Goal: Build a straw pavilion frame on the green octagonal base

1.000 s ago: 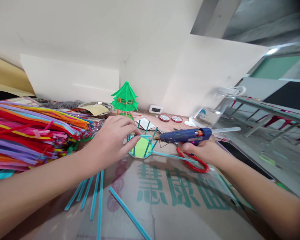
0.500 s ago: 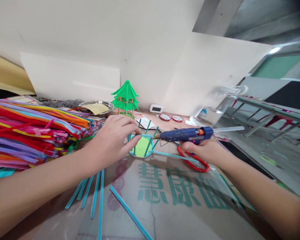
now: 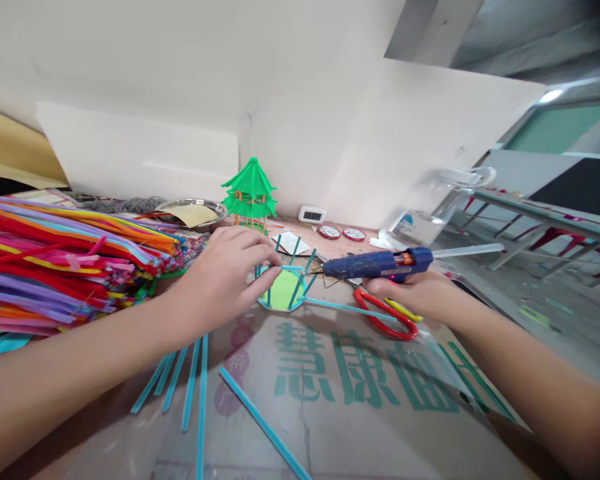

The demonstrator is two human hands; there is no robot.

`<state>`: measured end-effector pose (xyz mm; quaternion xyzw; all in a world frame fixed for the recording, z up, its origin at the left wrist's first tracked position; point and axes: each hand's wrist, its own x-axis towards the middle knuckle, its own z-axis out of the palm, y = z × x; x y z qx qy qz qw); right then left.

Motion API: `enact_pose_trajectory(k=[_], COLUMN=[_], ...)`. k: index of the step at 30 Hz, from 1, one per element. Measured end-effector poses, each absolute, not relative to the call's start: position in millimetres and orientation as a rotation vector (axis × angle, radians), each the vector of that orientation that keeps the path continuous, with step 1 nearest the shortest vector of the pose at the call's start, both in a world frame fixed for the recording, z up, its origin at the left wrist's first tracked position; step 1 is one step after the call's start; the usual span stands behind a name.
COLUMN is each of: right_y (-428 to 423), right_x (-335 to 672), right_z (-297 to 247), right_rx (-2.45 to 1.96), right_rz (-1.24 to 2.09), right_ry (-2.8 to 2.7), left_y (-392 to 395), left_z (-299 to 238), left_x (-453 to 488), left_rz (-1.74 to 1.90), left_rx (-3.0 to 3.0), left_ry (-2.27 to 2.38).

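My left hand pinches a short teal stick on top of a small frame of upright teal sticks round a light green base. A blue hot glue gun lies level in my right hand, which is closed round its grip. The gun's metal tip points left and sits right beside the frame's upper right corner. A clear glue stick juts from the back of the gun. Red-handled scissors lie on the cardboard just below my right hand.
Several loose teal sticks lie on the printed cardboard sheet. A big heap of coloured pipe cleaners fills the left. Behind stand a finished green pagoda model, a metal dish, a small digital clock and a clear plastic jug.
The glue gun has shifted slightly up and right, with its tip still at the frame. My left hand has kept its pinch on the top stick.
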<state>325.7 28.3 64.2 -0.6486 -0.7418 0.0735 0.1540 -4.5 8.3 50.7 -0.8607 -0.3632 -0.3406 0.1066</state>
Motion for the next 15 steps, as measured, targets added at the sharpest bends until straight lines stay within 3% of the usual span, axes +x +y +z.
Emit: enact_pose_trajectory(k=[7,11,15], right_y=[27.8,26.4,42.0], right_x=[324.6,316.7,306.4], right_z=[66.0,70.3,83.0], right_rx=[-1.598,-1.199,-0.925], right_rz=[0.507,0.926,0.986], right_ry=[-2.203,-1.919,-1.717], left_y=[8.7,9.1,9.9], left_z=[51.1,50.3,49.4], left_x=[-4.6,-4.8,-5.7], left_rz=[-1.008,-1.025,-1.007], left_rx=[-2.537,-2.535,-2.540], left_ry=[-1.040,-1.033,-1.020])
